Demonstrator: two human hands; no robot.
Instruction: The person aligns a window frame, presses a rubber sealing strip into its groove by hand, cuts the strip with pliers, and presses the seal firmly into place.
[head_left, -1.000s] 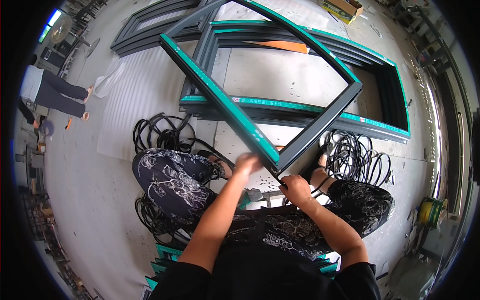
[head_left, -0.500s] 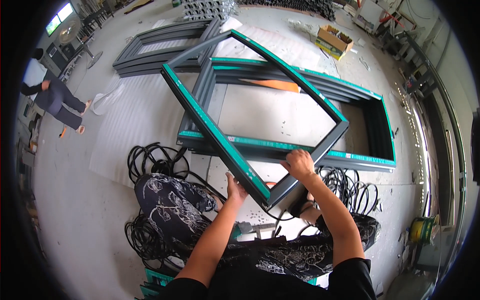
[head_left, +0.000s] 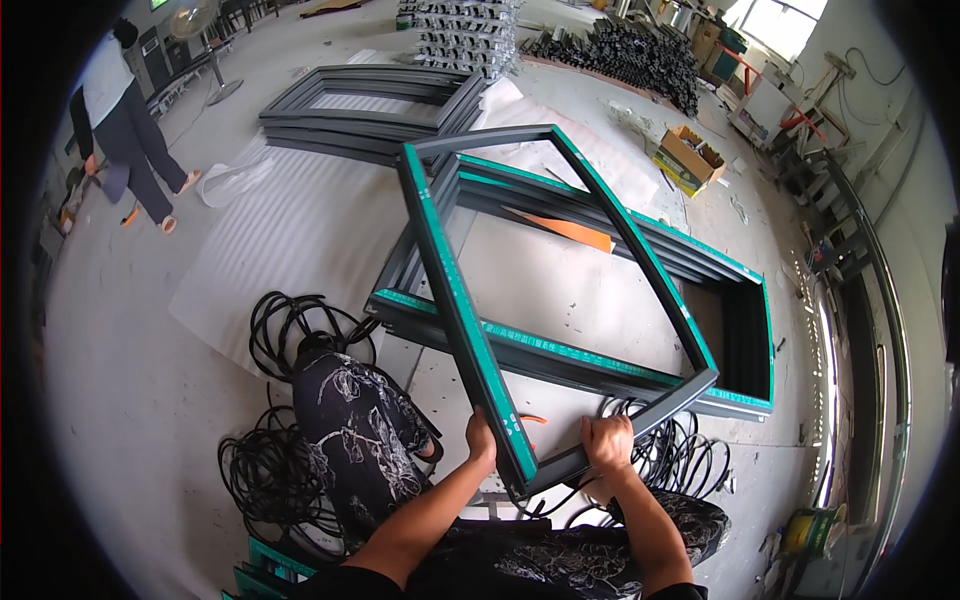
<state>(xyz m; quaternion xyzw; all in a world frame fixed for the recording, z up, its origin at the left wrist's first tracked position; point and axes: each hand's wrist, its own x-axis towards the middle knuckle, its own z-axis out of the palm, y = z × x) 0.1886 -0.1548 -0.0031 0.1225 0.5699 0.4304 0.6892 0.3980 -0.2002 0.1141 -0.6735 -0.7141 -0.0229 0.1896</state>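
Note:
A dark grey window frame (head_left: 452,290) with green film along its long bars is tilted across my front, its near corner low by my lap. My left hand (head_left: 482,437) is closed on the left long bar near that corner. My right hand (head_left: 608,442) is wrapped over the near short bar; the fingers underneath are hidden. Beneath and beyond lies a stack of similar frames (head_left: 745,330), edged in green film. An orange strip (head_left: 575,233) shows inside its opening. Black rubber-like cord lies in coils (head_left: 275,470) beside my left leg, and another coil (head_left: 692,462) is by my right.
More grey frames (head_left: 370,128) lie stacked at the far left on a white foam sheet (head_left: 265,265). An open cardboard box (head_left: 688,165) stands at the far right. A person (head_left: 120,110) stands at the left near a fan (head_left: 193,20). Metal profiles (head_left: 630,60) are piled behind.
The frame's near corner has come lower and closer to me, with both hands still on it. My view has tilted upward. The person at the left has changed posture.

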